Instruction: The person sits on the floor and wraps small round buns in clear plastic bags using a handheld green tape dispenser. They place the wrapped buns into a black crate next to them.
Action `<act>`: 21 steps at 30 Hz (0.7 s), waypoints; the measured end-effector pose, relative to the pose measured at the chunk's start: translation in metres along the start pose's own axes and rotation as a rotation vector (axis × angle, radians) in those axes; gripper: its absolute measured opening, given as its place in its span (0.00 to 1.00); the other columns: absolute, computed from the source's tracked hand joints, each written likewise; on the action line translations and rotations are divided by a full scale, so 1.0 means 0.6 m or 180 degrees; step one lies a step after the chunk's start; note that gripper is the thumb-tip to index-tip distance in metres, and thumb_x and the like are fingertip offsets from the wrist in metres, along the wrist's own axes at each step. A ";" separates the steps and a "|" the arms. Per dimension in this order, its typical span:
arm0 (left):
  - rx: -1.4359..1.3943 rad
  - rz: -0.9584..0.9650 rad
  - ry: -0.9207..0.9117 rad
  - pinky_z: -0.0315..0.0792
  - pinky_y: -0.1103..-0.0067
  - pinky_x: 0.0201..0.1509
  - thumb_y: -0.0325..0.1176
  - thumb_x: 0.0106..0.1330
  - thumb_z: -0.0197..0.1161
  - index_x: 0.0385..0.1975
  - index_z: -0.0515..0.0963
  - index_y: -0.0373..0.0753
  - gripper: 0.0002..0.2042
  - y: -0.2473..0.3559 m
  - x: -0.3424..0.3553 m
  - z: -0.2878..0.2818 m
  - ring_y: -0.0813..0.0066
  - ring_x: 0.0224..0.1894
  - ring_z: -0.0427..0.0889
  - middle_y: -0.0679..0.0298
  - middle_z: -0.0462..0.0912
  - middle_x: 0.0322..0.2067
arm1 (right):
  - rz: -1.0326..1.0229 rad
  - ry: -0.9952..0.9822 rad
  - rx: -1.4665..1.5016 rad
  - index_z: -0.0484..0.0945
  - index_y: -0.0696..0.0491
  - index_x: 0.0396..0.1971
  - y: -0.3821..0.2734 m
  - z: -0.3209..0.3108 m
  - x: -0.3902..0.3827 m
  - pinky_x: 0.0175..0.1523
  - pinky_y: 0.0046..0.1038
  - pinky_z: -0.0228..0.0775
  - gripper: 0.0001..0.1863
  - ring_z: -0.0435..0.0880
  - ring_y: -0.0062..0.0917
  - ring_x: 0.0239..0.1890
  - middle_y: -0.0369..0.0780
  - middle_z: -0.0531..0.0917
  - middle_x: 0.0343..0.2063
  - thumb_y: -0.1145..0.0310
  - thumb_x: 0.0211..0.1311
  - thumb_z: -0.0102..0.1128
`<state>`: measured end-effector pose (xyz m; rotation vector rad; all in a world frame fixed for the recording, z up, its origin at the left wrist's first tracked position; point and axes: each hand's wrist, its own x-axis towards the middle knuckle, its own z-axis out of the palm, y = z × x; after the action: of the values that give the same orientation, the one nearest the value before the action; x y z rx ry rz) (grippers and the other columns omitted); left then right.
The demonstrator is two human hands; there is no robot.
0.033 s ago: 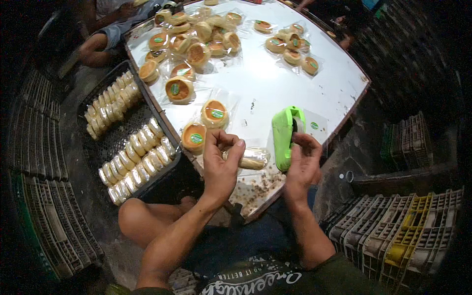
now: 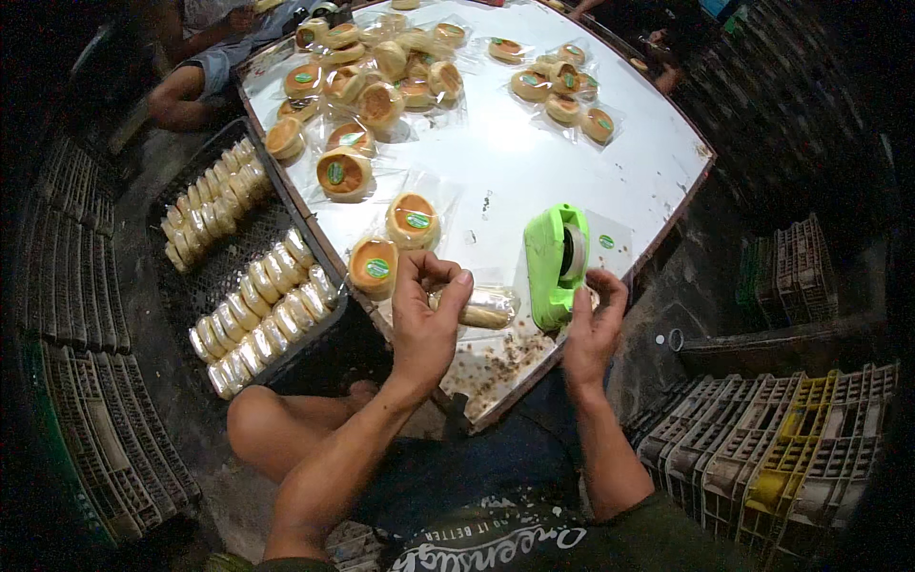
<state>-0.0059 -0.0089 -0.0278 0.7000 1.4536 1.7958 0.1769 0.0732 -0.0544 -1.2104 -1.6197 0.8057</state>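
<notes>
My left hand (image 2: pixel 426 315) is closed round the end of a plastic-wrapped bun (image 2: pixel 490 307), which lies on its side just above the near corner of the table. My right hand (image 2: pixel 593 334) is at the near end of a green tape dispenser (image 2: pixel 548 272). Its thumb and fingers are curved and apart; no tape can be made out between them. A roll of tape shows inside the dispenser. Two flat round buns with green stickers, a farther bun (image 2: pixel 413 221) and a nearer bun (image 2: pixel 373 267), lie in clear bags beyond my left hand.
A black crate (image 2: pixel 329 303) with rows of wrapped buns stands left of the white table (image 2: pixel 515 172). Bagged buns (image 2: pixel 379 105) are piled at the far left, with a smaller group (image 2: pixel 562 84) at far right. Stacked crates (image 2: pixel 772 448) flank me. Other people sit across the table.
My right hand has drawn slightly back toward me from the tape roll, uncovering more of it. My left hand keeps its hold on the wrapped bun.
</notes>
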 end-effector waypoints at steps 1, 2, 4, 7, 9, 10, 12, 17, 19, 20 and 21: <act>-0.0143 -0.0108 -0.0053 0.68 0.82 0.44 0.25 0.65 0.60 0.39 0.66 0.36 0.09 0.002 0.002 0.010 0.81 0.37 0.70 0.66 0.71 0.34 | 0.0124 0.0026 -0.0801 0.68 0.59 0.52 0.083 -0.039 -0.002 0.55 0.29 0.67 0.17 0.74 0.28 0.49 0.42 0.75 0.46 0.68 0.67 0.54; -0.0133 -0.0169 -0.0072 0.68 0.82 0.44 0.25 0.65 0.60 0.39 0.66 0.36 0.09 -0.005 0.004 0.011 0.81 0.37 0.70 0.66 0.71 0.34 | 0.0504 -0.0199 -0.0855 0.73 0.59 0.48 0.125 -0.058 -0.005 0.53 0.31 0.68 0.17 0.75 0.27 0.46 0.42 0.77 0.44 0.63 0.66 0.58; -0.0089 -0.0307 -0.0111 0.68 0.82 0.44 0.26 0.66 0.60 0.39 0.66 0.36 0.09 -0.025 0.006 0.012 0.81 0.37 0.70 0.66 0.70 0.34 | 0.0854 -0.0070 -0.1010 0.78 0.62 0.35 0.115 -0.042 0.010 0.55 0.35 0.65 0.16 0.74 0.37 0.50 0.47 0.78 0.39 0.61 0.61 0.62; -0.0065 -0.0288 -0.0148 0.67 0.83 0.44 0.27 0.66 0.59 0.39 0.66 0.36 0.08 -0.035 0.012 0.019 0.81 0.37 0.69 0.67 0.70 0.34 | 0.1030 -0.0162 -0.0798 0.79 0.63 0.31 0.127 -0.027 0.058 0.54 0.38 0.65 0.17 0.75 0.39 0.45 0.47 0.79 0.36 0.61 0.60 0.62; -0.0010 -0.0212 -0.0105 0.67 0.83 0.43 0.27 0.66 0.59 0.39 0.66 0.36 0.08 -0.041 0.011 0.017 0.81 0.37 0.69 0.67 0.70 0.34 | 0.0722 0.0082 -0.0905 0.80 0.63 0.32 0.073 -0.026 0.055 0.53 0.38 0.65 0.17 0.76 0.38 0.42 0.47 0.80 0.35 0.61 0.60 0.62; -0.0008 -0.0157 -0.0070 0.67 0.83 0.43 0.27 0.66 0.59 0.39 0.66 0.36 0.08 -0.041 0.011 0.017 0.81 0.37 0.69 0.67 0.69 0.34 | 0.0626 0.0003 -0.1007 0.80 0.62 0.33 0.092 -0.040 0.033 0.51 0.36 0.66 0.17 0.76 0.34 0.41 0.46 0.81 0.35 0.60 0.62 0.61; 0.0068 -0.0085 -0.0025 0.66 0.83 0.43 0.27 0.66 0.59 0.38 0.66 0.36 0.08 -0.042 0.018 0.019 0.81 0.38 0.69 0.66 0.69 0.34 | 0.0825 -0.0190 -0.0819 0.80 0.61 0.36 0.148 -0.067 -0.018 0.47 0.31 0.67 0.17 0.75 0.27 0.41 0.43 0.81 0.36 0.60 0.64 0.59; 0.0181 -0.0170 0.0153 0.67 0.82 0.42 0.27 0.65 0.59 0.38 0.65 0.35 0.09 -0.075 0.020 0.025 0.79 0.37 0.69 0.66 0.69 0.34 | 0.1701 -0.0782 0.1390 0.80 0.59 0.35 0.072 0.032 -0.076 0.49 0.23 0.67 0.11 0.75 0.20 0.43 0.37 0.80 0.37 0.65 0.67 0.57; 0.0244 -0.0276 0.0149 0.67 0.81 0.42 0.28 0.65 0.59 0.39 0.65 0.35 0.09 -0.098 0.021 0.009 0.79 0.37 0.70 0.65 0.69 0.33 | 0.0204 -0.0716 0.0801 0.81 0.60 0.27 -0.062 0.059 -0.057 0.52 0.25 0.66 0.11 0.75 0.23 0.46 0.37 0.77 0.45 0.70 0.67 0.55; 0.0254 -0.0302 0.0086 0.67 0.80 0.42 0.28 0.66 0.59 0.39 0.65 0.35 0.09 -0.095 0.021 0.011 0.79 0.37 0.70 0.65 0.69 0.33 | -0.0052 -0.0644 0.0442 0.80 0.61 0.32 -0.067 0.079 -0.045 0.53 0.26 0.66 0.08 0.75 0.23 0.46 0.38 0.77 0.44 0.72 0.65 0.55; 0.0343 -0.0186 0.0076 0.68 0.79 0.42 0.28 0.65 0.59 0.39 0.65 0.34 0.10 -0.089 0.018 0.018 0.78 0.37 0.71 0.63 0.71 0.33 | 0.0291 -0.0639 0.0686 0.79 0.59 0.35 -0.053 0.095 -0.043 0.53 0.28 0.67 0.06 0.75 0.26 0.46 0.40 0.77 0.44 0.72 0.63 0.57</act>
<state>0.0062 0.0121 -0.0779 0.6849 1.5800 1.6971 0.1147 0.0406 -0.0539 -1.0830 -1.5970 1.1601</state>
